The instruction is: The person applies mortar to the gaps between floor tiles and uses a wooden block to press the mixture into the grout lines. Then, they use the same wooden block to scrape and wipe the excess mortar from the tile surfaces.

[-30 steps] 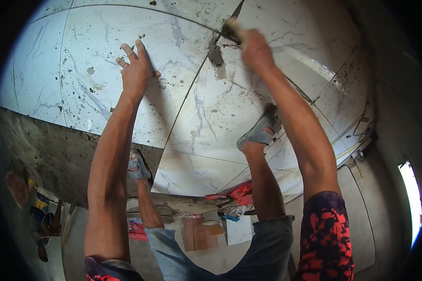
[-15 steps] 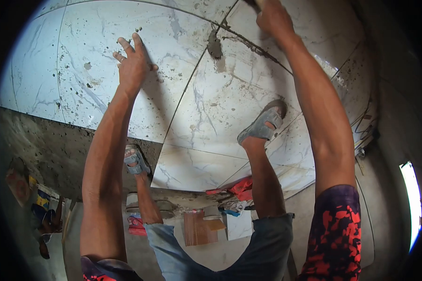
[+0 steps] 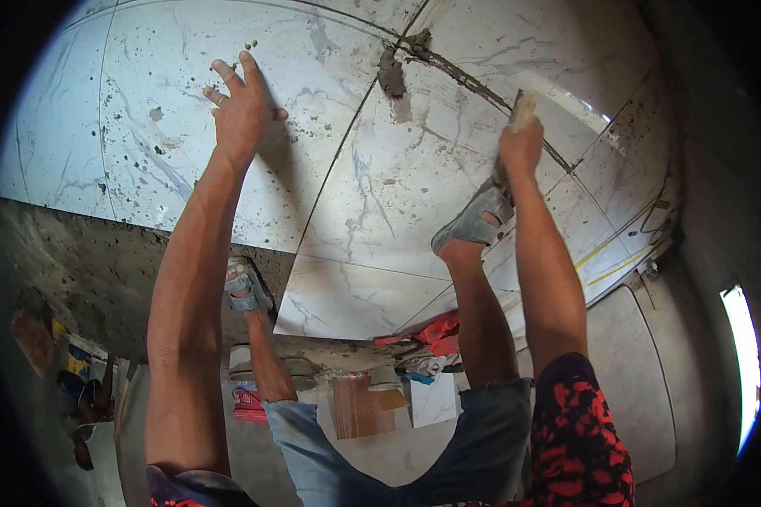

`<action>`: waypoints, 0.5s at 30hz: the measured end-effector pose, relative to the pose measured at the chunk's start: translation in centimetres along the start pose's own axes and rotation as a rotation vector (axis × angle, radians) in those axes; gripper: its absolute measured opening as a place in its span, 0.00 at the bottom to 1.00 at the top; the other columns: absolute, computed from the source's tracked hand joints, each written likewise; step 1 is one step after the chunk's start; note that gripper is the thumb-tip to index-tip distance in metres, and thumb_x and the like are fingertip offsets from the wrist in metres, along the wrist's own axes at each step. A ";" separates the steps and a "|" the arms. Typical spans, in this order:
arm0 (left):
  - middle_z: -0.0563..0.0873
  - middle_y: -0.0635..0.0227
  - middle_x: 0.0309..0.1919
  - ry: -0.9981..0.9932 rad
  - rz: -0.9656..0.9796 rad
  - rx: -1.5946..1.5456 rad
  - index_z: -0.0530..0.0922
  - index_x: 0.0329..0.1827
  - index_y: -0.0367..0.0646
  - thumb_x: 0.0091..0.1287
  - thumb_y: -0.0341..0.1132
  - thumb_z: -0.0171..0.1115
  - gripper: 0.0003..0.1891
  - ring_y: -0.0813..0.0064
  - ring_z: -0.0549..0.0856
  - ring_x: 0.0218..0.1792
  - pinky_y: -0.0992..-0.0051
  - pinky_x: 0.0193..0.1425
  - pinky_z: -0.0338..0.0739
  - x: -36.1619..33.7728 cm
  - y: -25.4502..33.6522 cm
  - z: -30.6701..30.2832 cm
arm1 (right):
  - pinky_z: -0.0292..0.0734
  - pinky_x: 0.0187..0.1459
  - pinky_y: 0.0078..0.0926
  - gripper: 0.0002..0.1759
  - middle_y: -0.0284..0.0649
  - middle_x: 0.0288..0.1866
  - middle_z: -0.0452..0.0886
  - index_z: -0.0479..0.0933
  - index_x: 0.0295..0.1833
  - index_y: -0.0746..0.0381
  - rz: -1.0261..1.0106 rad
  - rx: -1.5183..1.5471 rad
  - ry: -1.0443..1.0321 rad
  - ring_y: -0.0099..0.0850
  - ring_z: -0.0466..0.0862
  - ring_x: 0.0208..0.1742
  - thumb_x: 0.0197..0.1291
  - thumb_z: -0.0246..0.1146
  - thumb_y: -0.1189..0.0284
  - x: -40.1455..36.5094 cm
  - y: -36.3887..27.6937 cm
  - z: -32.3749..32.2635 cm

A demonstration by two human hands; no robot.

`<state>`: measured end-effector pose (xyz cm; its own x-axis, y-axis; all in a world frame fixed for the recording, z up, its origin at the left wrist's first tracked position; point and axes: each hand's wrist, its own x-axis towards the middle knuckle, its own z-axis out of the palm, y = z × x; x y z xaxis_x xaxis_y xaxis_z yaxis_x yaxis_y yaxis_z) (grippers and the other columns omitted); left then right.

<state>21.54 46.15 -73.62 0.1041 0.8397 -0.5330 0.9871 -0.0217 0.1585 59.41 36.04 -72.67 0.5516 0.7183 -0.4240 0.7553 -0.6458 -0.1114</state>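
My left hand [image 3: 240,111] rests with its fingers spread on a white marbled tile [image 3: 177,127] dotted with cement crumbs. My right hand [image 3: 521,145] is closed around a tool [image 3: 524,110] with a pale, flat end, close to a mortar-smeared joint between tiles. Most of the tool is hidden by my fingers. Grey mortar [image 3: 391,74] lies in a lump where the joints meet, left of my right hand. Just below that hand is my sandaled foot [image 3: 480,218].
My other sandaled foot [image 3: 245,287] stands by the tile edge, beside bare mortar ground [image 3: 76,253]. Behind lie a red bag [image 3: 438,335], a brown board [image 3: 355,410] and a white tile piece [image 3: 433,400]. Another person [image 3: 89,406] is at the far left.
My right hand has come down and slightly right, toward my foot, with the tool now in view. My left hand has hardly moved.
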 end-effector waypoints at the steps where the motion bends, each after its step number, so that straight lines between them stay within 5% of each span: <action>1: 0.44 0.27 0.69 -0.005 -0.002 -0.005 0.44 0.74 0.43 0.48 0.39 0.76 0.56 0.10 0.56 0.58 0.33 0.54 0.70 0.0 -0.1 0.1 | 0.71 0.54 0.44 0.21 0.56 0.49 0.74 0.69 0.53 0.70 0.086 0.053 -0.001 0.53 0.74 0.53 0.51 0.57 0.79 -0.6 -0.1 1.8; 5: 0.44 0.27 0.69 0.008 0.008 -0.010 0.44 0.74 0.43 0.49 0.40 0.76 0.55 0.10 0.56 0.58 0.34 0.54 0.71 -0.1 0.1 -0.1 | 0.71 0.56 0.43 0.23 0.56 0.51 0.73 0.68 0.54 0.69 0.072 0.133 0.044 0.53 0.74 0.55 0.51 0.59 0.78 -3.2 -7.0 3.2; 7: 0.44 0.27 0.69 0.008 0.007 -0.001 0.45 0.74 0.44 0.48 0.40 0.76 0.55 0.10 0.56 0.58 0.34 0.54 0.71 0.0 0.2 -0.3 | 0.70 0.57 0.42 0.23 0.57 0.52 0.73 0.69 0.55 0.69 -0.287 0.087 -0.120 0.52 0.73 0.56 0.51 0.60 0.76 -2.9 -9.3 2.7; 8: 0.44 0.28 0.69 0.012 0.009 -0.003 0.44 0.74 0.44 0.48 0.40 0.76 0.55 0.10 0.56 0.58 0.34 0.53 0.71 0.2 0.1 -0.3 | 0.70 0.57 0.42 0.23 0.57 0.52 0.73 0.69 0.55 0.69 -0.286 0.086 -0.115 0.52 0.73 0.56 0.51 0.60 0.76 -2.4 -9.7 2.0; 11: 0.43 0.29 0.69 0.005 0.012 0.029 0.43 0.75 0.45 0.48 0.41 0.76 0.57 0.10 0.56 0.58 0.40 0.50 0.76 0.1 -0.3 0.1 | 0.72 0.55 0.40 0.23 0.58 0.50 0.76 0.71 0.54 0.70 -0.099 0.240 -0.092 0.50 0.76 0.55 0.50 0.61 0.74 -1.8 -8.6 -0.1; 15: 0.41 0.28 0.69 0.010 0.014 0.062 0.41 0.75 0.45 0.48 0.42 0.76 0.58 0.10 0.55 0.57 0.46 0.47 0.80 0.3 -0.4 0.5 | 0.74 0.52 0.42 0.24 0.60 0.45 0.80 0.74 0.49 0.73 0.189 0.193 0.000 0.53 0.81 0.49 0.48 0.63 0.69 -1.2 2.1 -1.9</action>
<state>21.25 46.12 -74.24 0.1171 0.8444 -0.5227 0.9912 -0.0668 0.1141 61.02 34.32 -70.65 0.6761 0.5805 -0.4537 0.5580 -0.8056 -0.1993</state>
